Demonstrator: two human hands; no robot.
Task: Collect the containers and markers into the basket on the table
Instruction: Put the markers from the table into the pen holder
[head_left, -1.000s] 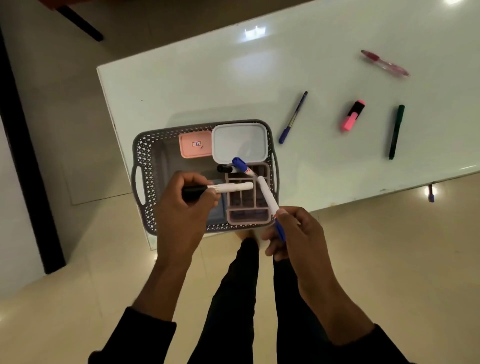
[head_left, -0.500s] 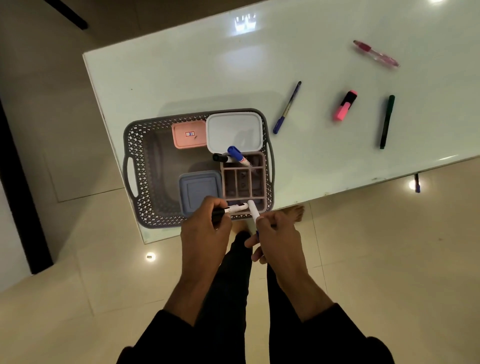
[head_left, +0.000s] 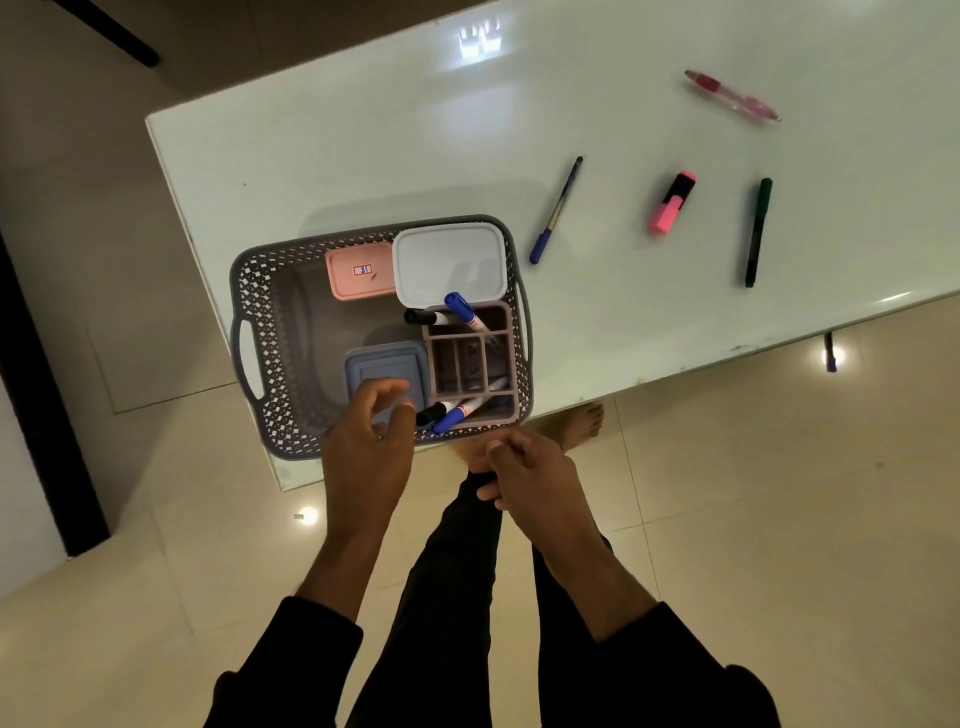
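Note:
A grey perforated basket (head_left: 270, 332) sits at the table's near left corner. Inside lie a pink container (head_left: 358, 273), a white lidded container (head_left: 449, 262), a grey-blue container (head_left: 387, 366) and a pink divided organiser (head_left: 470, 358). Two markers (head_left: 457, 314) rest at the organiser's far end. A black-capped and a blue-capped marker (head_left: 452, 413) lie at its near end. My left hand (head_left: 371, 447) hovers over the basket's near rim, fingers apart and empty. My right hand (head_left: 530, 480) is just off the table edge, fingers loosely curled, holding nothing.
On the white table (head_left: 395, 145), right of the basket, lie a blue pen (head_left: 556, 210), a pink highlighter (head_left: 671, 202), a dark green marker (head_left: 757, 231) and a pink pen (head_left: 732, 96). Beige tiled floor, my legs and a bare foot (head_left: 584, 423) lie below.
Both hands let go of the black-capped and blue-capped markers, which now lie at the organiser's near end. The hands have drawn back toward me and opened.

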